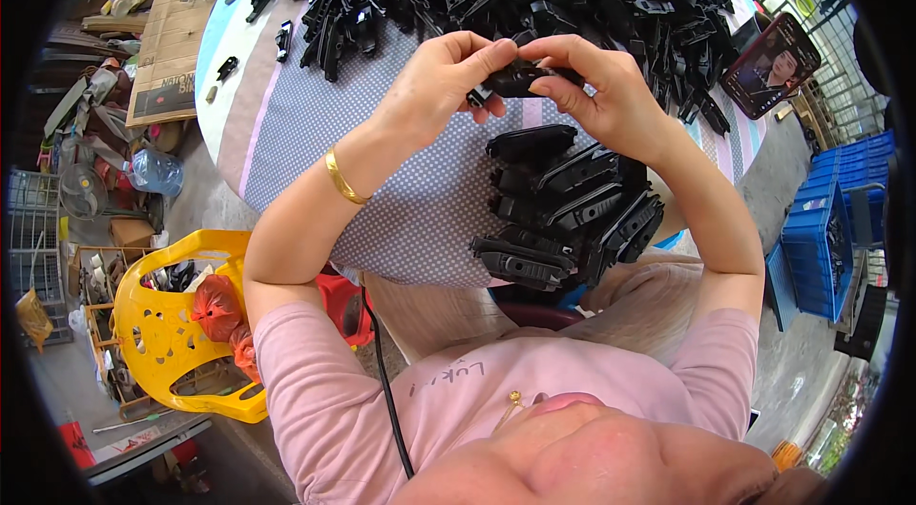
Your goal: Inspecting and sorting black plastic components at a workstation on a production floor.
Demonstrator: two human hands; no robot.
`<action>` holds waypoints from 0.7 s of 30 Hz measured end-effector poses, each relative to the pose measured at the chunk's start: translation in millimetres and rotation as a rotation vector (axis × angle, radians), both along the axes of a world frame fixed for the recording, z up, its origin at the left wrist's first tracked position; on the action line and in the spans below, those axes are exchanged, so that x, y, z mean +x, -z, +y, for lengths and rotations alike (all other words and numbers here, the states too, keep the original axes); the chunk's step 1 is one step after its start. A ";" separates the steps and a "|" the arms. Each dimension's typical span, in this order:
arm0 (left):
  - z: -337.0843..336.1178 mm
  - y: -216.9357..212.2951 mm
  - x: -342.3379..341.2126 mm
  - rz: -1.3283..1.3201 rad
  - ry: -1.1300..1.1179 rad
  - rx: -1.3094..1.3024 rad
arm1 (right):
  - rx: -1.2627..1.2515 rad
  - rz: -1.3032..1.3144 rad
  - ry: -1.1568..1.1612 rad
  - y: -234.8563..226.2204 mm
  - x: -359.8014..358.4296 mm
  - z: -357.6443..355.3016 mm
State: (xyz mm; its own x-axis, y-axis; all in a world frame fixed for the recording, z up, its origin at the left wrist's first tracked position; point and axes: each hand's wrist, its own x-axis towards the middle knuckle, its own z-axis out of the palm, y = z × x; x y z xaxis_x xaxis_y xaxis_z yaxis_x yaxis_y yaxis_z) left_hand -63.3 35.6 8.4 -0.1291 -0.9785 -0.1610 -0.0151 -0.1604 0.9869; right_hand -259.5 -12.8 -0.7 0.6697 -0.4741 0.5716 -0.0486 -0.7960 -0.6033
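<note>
Gripping a glossy, oblong black plastic part (523, 79) with both hands.

Pink short-sleeved shirt (496, 391), gold bangle (342, 179) on left wrist, bare forearms

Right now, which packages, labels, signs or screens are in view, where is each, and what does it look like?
Phone: far right edge of the table, propped at a tilt; dark rectangle, lit screen showing a person.
Cardboard box: flattened, left of the table; brown with dark print.
Blue crates: stacked on the floor at right; rectangular, slatted.
Water bottle: on the floor at left; clear bluish plastic.
</note>
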 end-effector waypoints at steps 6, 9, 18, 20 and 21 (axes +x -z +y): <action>5.7 1.2 0.2 0.022 0.023 -0.097 | -0.038 0.099 0.096 0.2 0.0 -0.1; 11.0 -5.2 -4.1 -0.259 0.049 -0.293 | -0.071 0.099 0.102 3.6 0.0 0.3; 12.4 -7.0 0.6 -0.618 0.112 -0.519 | -0.385 0.104 0.177 -6.5 -7.4 -5.0; 14.3 -4.4 -3.7 -0.707 0.121 -0.706 | -0.180 0.261 0.063 -4.8 -11.2 -7.1; 13.9 -2.4 -4.2 -0.707 0.122 -0.706 | -0.180 0.261 0.064 -4.3 -11.3 -6.5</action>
State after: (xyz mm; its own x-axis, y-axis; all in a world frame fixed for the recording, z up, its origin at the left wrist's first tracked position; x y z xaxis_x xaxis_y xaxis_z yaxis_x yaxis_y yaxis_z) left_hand -67.5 49.6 10.8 -0.3341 -0.8659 0.3723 -0.6112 0.4997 0.6138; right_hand -270.8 -19.3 3.7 0.7769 -0.4268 0.4630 -0.2363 -0.8791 -0.4139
